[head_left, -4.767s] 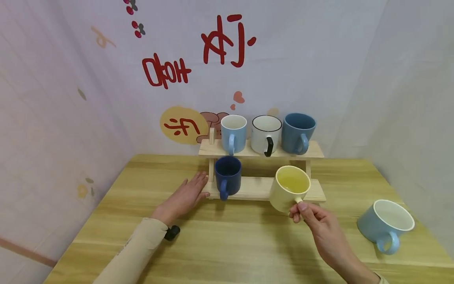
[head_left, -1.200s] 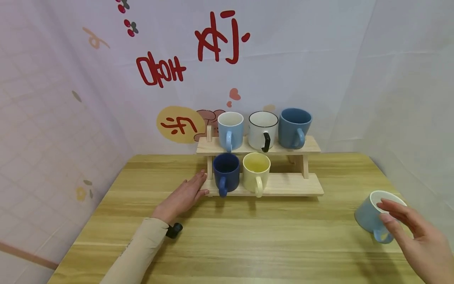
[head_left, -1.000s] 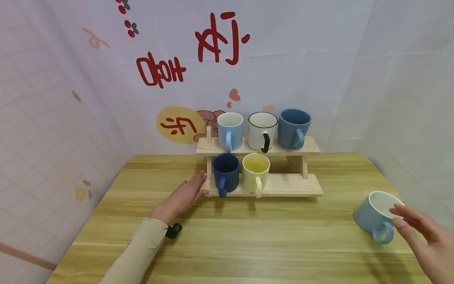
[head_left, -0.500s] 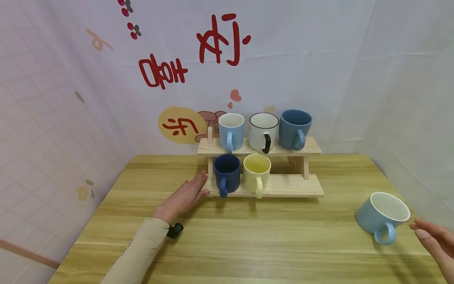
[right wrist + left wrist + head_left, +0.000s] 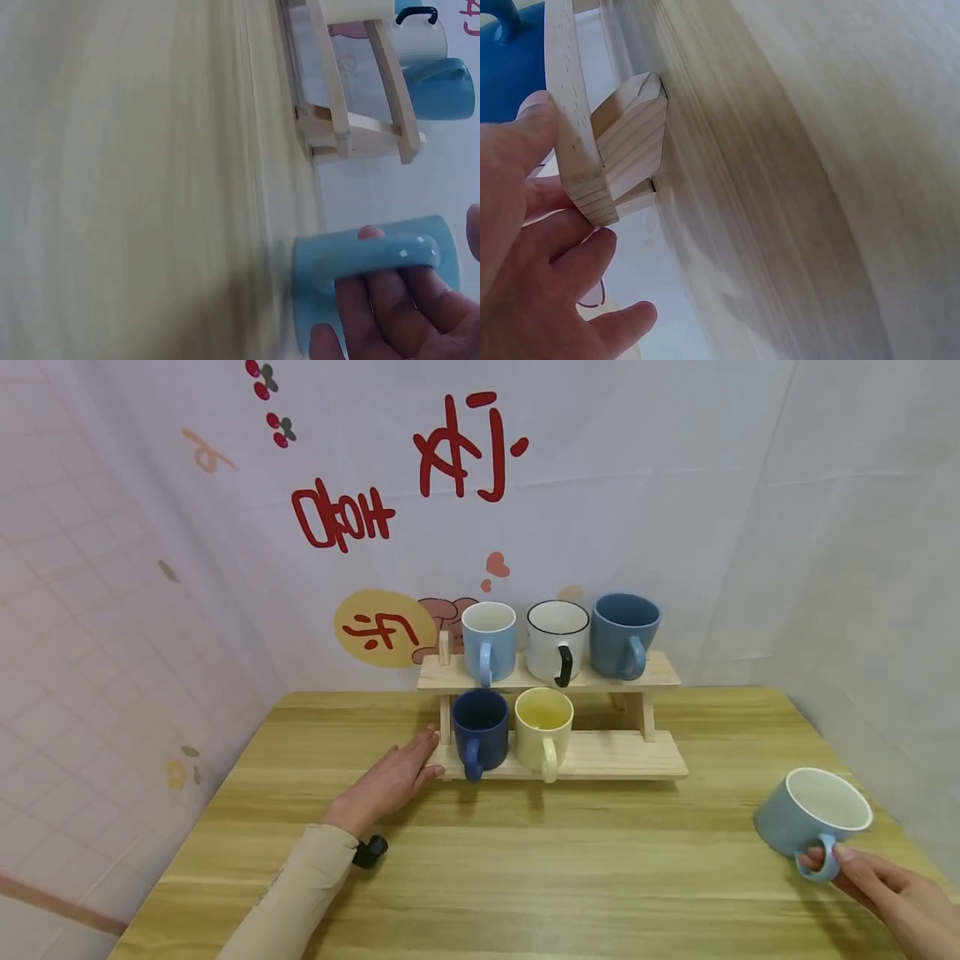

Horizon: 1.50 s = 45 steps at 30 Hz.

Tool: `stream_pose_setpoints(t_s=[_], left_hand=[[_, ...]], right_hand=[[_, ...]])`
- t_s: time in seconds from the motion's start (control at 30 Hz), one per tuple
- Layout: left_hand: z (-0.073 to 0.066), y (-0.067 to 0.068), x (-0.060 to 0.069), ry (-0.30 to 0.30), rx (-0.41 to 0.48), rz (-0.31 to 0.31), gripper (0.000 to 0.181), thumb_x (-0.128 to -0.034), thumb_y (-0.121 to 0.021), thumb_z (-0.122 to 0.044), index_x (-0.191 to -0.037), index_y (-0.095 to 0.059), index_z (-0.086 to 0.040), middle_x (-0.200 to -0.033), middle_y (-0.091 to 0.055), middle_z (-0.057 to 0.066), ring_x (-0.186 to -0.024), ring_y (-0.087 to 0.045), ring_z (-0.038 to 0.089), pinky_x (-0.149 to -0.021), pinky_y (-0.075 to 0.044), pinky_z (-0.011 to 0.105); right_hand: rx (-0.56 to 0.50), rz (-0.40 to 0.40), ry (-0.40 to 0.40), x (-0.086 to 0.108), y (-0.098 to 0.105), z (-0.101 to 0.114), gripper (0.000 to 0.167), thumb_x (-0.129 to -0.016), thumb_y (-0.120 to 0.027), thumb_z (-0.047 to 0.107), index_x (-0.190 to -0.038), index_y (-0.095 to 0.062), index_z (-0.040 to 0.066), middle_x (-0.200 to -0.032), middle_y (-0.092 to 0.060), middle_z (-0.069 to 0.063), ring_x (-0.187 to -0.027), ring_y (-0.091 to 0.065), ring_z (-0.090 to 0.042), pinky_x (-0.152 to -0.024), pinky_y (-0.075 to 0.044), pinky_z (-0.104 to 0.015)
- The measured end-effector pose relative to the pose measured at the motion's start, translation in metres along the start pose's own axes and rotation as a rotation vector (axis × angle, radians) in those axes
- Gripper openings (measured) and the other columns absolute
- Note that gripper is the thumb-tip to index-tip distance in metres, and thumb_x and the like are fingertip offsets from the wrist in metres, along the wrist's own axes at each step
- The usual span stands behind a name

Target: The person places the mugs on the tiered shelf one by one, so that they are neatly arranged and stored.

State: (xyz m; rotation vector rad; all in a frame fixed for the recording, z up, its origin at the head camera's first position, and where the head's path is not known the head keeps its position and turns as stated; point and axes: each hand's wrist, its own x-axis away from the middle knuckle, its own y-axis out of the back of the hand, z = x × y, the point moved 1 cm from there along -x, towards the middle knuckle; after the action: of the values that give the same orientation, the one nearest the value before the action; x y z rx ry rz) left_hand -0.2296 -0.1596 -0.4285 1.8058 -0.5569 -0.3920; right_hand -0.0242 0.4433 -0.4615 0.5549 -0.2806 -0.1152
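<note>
A light blue mug (image 5: pixel 787 827) with a white inside stands at the table's right. My right hand (image 5: pixel 888 885) holds it by the handle, fingers hooked through the loop, as the right wrist view also shows. On the left, my left hand (image 5: pixel 390 781) holds the end of a two-tier wooden rack (image 5: pixel 622 756); in the left wrist view the thumb (image 5: pixel 536 112) lies against the lower board and the fingers pass behind it. A navy mug (image 5: pixel 480 727) and a yellow mug (image 5: pixel 536 743) stand on the lower tier, handles forward.
On the upper tier stand a light blue mug (image 5: pixel 491 647), a white mug with a black handle (image 5: pixel 551 647) and a darker blue mug (image 5: pixel 618 639). The lower tier's right part is bare board. Printed cloth (image 5: pixel 615 485) hangs behind the wooden table (image 5: pixel 600 877).
The yellow mug, earlier in my right hand, now stands on the lower tier. My right hand has gone right and taken the light blue mug's handle. The left hand has stayed at the rack.
</note>
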Motion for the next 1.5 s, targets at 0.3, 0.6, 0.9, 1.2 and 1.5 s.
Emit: stream_pose_setpoints(t_s=[0.3,0.6,0.9,1.2,1.5], left_hand=[[0.0,0.004,0.002,-0.024,0.0,-0.007,0.066,-0.1104,-0.049,-0.037,-0.16,-0.032,0.003,-0.169,-0.023,0.019,-0.151,-0.033,0.037,-0.117,-0.028,0.065],[-0.003,0.006,-0.003,-0.011,0.012,0.018,0.068,-0.1104,-0.047,-0.041,-0.162,-0.03,-0.001,-0.17,-0.02,0.016,-0.153,-0.029,0.033,-0.12,-0.026,0.062],[-0.004,0.009,-0.004,-0.014,-0.001,-0.006,0.067,-0.1103,-0.048,-0.04,-0.161,-0.031,0.0,-0.17,-0.022,0.017,-0.151,-0.033,0.034,-0.119,-0.028,0.062],[-0.003,0.006,-0.003,0.0,0.005,0.005,0.066,-0.1105,-0.048,-0.038,-0.16,-0.032,0.002,-0.169,-0.022,0.018,-0.152,-0.032,0.036,-0.119,-0.028,0.063],[-0.003,0.002,0.001,-0.003,0.016,-0.004,0.066,-0.1103,-0.049,-0.037,-0.16,-0.032,0.003,-0.169,-0.022,0.019,-0.152,-0.032,0.037,-0.118,-0.028,0.064]], right_hand=[[-0.194,-0.035,0.112,-0.004,-0.02,0.001,0.041,-0.115,-0.039,0.027,-0.107,-0.077,0.014,-0.1,-0.077,0.014,-0.093,-0.067,0.01,-0.075,-0.051,-0.008],[-0.396,-0.124,0.141,0.002,-0.022,-0.004,0.036,-0.113,-0.044,0.024,-0.093,-0.075,0.025,-0.09,-0.077,0.01,-0.087,-0.068,0.008,-0.074,-0.049,-0.005],[-0.693,-0.08,0.372,0.002,-0.022,0.011,0.036,-0.112,-0.04,0.007,-0.106,-0.075,0.01,-0.097,-0.078,0.001,-0.095,-0.072,-0.003,-0.085,-0.046,-0.005],[-0.751,-0.008,0.563,0.003,-0.028,0.043,0.036,-0.111,-0.031,-0.003,-0.113,-0.067,-0.004,-0.104,-0.077,-0.007,-0.103,-0.072,-0.01,-0.094,-0.046,-0.011],[-0.703,0.031,0.602,0.005,-0.038,0.076,0.034,-0.111,-0.03,-0.003,-0.113,-0.064,-0.007,-0.107,-0.075,-0.006,-0.106,-0.07,-0.012,-0.097,-0.046,-0.014]])
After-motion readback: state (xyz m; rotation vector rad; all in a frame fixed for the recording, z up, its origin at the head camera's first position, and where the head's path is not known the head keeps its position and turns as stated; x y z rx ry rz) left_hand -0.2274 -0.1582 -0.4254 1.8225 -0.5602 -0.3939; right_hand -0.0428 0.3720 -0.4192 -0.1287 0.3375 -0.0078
